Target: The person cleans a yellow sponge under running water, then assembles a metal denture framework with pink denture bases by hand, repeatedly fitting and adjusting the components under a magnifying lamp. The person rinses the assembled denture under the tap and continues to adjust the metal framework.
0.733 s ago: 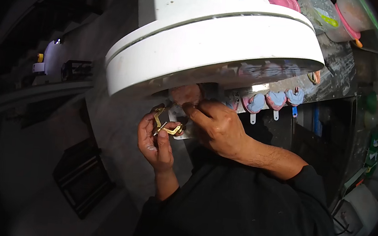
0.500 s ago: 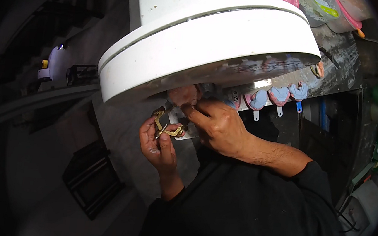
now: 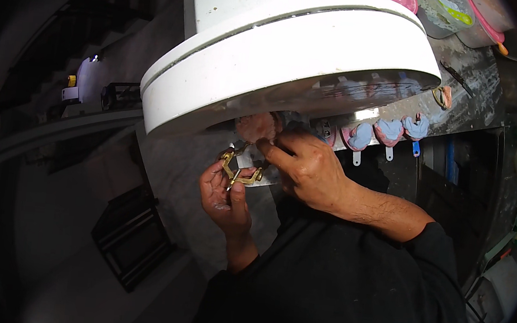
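Note:
A brass-coloured dental articulator (image 3: 229,166) with a thin metal pin sits in my left hand (image 3: 225,202), its thumb and fingers closed round the frame. My right hand (image 3: 307,169) is closed just to the right, thumb and forefinger pinched at the articulator's far end. Beyond these fingertips is a rough, rounded pinkish piece (image 3: 255,127), like a plaster cast, partly under a large white round-headed lamp (image 3: 300,53). My right fingers hide whatever lies between them, so I cannot tell whether they grip the cast or the frame.
Along the bench edge at right stand several impression trays (image 3: 389,132) filled with pale blue material, handles jutting out. Plastic tubs (image 3: 441,14) sit at the far right, near a dark thin tool (image 3: 456,78) on the stained bench (image 3: 476,95). The lamp head overhangs my hands.
My left hand has tilted the articulator slightly, and its frame sits a little nearer the right fingers. The whole view has shifted slightly. Both hands keep their holds.

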`<state>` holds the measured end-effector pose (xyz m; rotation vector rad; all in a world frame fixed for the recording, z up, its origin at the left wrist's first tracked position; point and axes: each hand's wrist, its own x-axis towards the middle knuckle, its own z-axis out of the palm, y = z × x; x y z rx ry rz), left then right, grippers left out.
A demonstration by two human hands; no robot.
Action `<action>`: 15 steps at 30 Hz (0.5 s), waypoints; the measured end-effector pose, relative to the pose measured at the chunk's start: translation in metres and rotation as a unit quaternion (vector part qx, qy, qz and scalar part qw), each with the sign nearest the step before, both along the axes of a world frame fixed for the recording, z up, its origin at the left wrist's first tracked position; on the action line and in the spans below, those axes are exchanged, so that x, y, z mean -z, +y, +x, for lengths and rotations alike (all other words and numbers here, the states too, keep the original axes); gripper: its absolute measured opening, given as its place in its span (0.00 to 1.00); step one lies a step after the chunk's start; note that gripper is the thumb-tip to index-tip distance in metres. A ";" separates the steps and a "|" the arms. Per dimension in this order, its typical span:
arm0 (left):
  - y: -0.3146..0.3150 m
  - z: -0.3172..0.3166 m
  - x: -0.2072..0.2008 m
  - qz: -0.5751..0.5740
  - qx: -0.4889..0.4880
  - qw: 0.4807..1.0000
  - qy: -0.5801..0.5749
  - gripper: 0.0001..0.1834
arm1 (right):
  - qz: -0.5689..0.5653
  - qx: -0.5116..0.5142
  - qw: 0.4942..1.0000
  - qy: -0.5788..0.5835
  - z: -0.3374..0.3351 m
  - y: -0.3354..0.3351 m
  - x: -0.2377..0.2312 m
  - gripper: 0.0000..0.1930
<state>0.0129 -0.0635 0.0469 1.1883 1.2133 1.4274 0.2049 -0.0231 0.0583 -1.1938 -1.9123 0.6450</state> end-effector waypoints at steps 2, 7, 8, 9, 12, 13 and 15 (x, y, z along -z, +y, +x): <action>-0.001 0.002 0.000 0.004 -0.001 1.000 -0.004 0.26 | 0.003 -0.001 1.000 -0.002 0.000 0.000 0.000 0.23; -0.003 0.000 0.001 0.005 0.004 1.000 0.001 0.25 | 0.002 -0.006 1.000 -0.005 0.003 0.002 0.001 0.24; -0.003 0.000 0.002 0.008 0.005 1.000 0.006 0.25 | 0.003 -0.007 1.000 -0.007 0.003 0.002 0.001 0.24; -0.004 0.000 0.002 0.010 0.005 1.000 0.011 0.24 | 0.003 -0.009 1.000 -0.008 0.004 0.002 0.001 0.24; -0.006 0.001 0.001 0.015 0.005 1.000 0.027 0.23 | 0.002 -0.015 1.000 -0.012 0.006 0.002 0.000 0.24; -0.007 0.002 -0.001 0.015 0.007 0.999 0.035 0.23 | -0.001 -0.016 1.000 -0.011 0.007 0.003 -0.001 0.24; -0.008 0.003 -0.002 0.017 0.006 0.999 0.043 0.23 | -0.007 -0.017 1.000 -0.012 0.010 0.003 -0.002 0.24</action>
